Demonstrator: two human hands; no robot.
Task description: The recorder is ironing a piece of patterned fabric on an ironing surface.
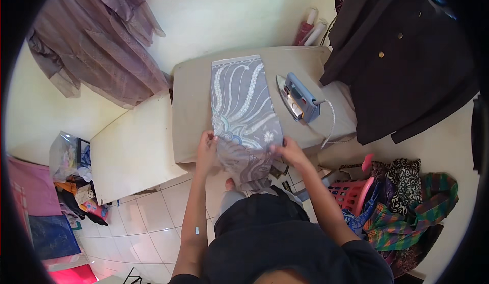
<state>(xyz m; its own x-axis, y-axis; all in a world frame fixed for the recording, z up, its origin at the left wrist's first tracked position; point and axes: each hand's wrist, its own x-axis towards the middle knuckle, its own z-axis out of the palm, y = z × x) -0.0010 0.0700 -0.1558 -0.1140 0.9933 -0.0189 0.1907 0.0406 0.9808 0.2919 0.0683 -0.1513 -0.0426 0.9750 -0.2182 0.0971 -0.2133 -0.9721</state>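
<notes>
A folded grey batik cloth (244, 100) with white and pale blue motifs lies lengthwise over a padded beige ironing surface (191, 92). Its near end drapes off the front edge towards my lap. My left hand (207, 143) pinches the cloth's left edge near that front edge. At the opposite edge my right hand (289, 150) holds the cloth between thumb and fingers, slightly blurred. A blue-grey electric iron (300, 97) rests to the right of the cloth, apart from it, with a braided cord (331, 121) curving off its back.
A white tabletop (133, 150) adjoins on the left. A mauve garment (103, 43) hangs at left, a dark buttoned jacket (401, 62) at right. On the right, a pink laundry basket (351, 194) stands beside heaped patterned cloth (401, 215). Wrapped rolls (309, 29) lean against the wall.
</notes>
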